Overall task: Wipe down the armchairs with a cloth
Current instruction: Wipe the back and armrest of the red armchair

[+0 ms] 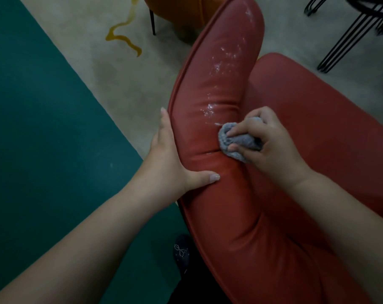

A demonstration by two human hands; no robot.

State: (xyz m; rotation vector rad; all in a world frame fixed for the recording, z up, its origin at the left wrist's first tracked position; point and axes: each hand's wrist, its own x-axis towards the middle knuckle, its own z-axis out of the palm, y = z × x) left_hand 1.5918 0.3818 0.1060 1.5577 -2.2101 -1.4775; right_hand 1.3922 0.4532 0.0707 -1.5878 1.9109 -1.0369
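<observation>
A bunched grey cloth (pixel 239 142) is pinched in the curled fingers of the right hand (pixel 267 139) and pressed onto the red armchair (pixel 208 88), just below white splashes (pixel 225 58). The backrest is braced by the flat, spread left hand (pixel 168 159), probably to steady it.
</observation>
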